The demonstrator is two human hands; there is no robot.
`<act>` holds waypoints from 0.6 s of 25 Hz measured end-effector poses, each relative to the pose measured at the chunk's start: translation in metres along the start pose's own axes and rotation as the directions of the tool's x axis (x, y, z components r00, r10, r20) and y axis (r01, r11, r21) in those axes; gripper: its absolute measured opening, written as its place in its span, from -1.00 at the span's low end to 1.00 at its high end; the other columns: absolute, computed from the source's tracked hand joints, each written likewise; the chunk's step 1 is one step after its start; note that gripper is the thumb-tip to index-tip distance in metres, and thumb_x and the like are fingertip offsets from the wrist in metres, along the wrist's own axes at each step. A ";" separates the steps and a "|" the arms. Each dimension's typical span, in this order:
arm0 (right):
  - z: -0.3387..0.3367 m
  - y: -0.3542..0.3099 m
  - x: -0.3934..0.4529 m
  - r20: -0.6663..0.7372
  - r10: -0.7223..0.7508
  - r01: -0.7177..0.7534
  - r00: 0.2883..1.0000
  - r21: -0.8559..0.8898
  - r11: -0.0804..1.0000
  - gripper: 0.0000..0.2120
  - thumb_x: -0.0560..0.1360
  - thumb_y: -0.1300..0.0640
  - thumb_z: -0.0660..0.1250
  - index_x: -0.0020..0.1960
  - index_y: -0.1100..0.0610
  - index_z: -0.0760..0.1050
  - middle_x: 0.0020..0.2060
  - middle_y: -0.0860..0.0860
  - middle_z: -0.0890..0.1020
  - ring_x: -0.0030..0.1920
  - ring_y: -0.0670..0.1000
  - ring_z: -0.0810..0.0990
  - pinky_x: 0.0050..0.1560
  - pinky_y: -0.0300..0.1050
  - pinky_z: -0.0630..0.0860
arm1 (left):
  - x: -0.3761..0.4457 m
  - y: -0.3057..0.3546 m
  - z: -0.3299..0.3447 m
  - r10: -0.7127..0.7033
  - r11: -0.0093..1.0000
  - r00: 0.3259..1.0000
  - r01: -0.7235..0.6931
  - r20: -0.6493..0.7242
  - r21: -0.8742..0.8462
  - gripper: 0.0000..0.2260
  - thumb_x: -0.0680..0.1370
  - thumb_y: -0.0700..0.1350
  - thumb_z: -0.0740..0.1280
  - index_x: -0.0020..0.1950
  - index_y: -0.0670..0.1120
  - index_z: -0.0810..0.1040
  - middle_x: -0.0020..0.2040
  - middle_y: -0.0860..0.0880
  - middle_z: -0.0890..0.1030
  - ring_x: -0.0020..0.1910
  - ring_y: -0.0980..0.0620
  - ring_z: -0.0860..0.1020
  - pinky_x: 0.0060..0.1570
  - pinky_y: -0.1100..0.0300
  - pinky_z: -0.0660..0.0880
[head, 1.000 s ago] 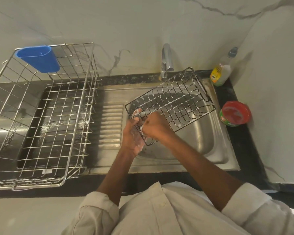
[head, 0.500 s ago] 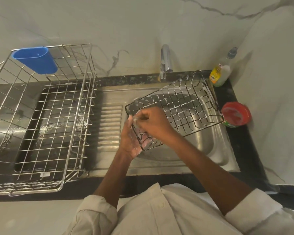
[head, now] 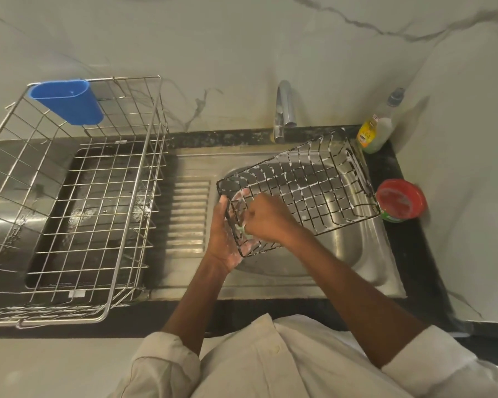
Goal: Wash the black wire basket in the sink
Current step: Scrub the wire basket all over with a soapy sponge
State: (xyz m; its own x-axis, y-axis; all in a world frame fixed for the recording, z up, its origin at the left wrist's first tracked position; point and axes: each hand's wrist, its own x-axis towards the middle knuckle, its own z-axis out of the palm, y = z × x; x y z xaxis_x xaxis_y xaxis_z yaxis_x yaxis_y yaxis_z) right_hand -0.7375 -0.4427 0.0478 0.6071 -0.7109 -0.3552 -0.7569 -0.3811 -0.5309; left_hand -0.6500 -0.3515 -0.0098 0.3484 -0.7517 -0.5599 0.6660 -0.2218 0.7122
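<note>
The left hand [head: 226,234] cups the basket [head: 302,185] at its near-left corner; the basket's length runs away rightward over the sink [head: 365,254]. The right hand [head: 266,219], beside that grip, pinches a scrubber [head: 243,228].

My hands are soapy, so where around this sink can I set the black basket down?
The ribbed drainboard between the silver rack and the sink bowl is bare. The right counter is crowded: soap bottle and red tub fill it. The black basket spans the bowl.
</note>
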 end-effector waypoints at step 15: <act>0.016 0.000 0.015 -0.299 0.124 0.026 0.946 0.453 0.891 -0.91 0.48 0.29 0.47 -0.09 0.14 0.72 -0.20 -0.02 0.75 -0.26 -0.09 0.70 -0.20 -0.17 0.66 | 0.009 -0.006 0.000 0.040 0.998 0.994 -0.045 0.098 0.047 -0.33 0.63 0.29 0.36 0.61 -0.09 0.46 0.24 -0.15 0.72 0.13 -0.06 0.74 -0.03 0.07 0.69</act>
State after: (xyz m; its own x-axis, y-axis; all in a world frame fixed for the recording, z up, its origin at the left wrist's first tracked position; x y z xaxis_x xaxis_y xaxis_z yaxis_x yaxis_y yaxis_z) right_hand -0.7245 -0.4443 0.0304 0.4079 -0.8966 -0.1723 -0.5490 -0.0901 -0.8310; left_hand -0.6509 -0.3568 -0.0191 0.3079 -0.8175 -0.4868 0.6181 -0.2171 0.7556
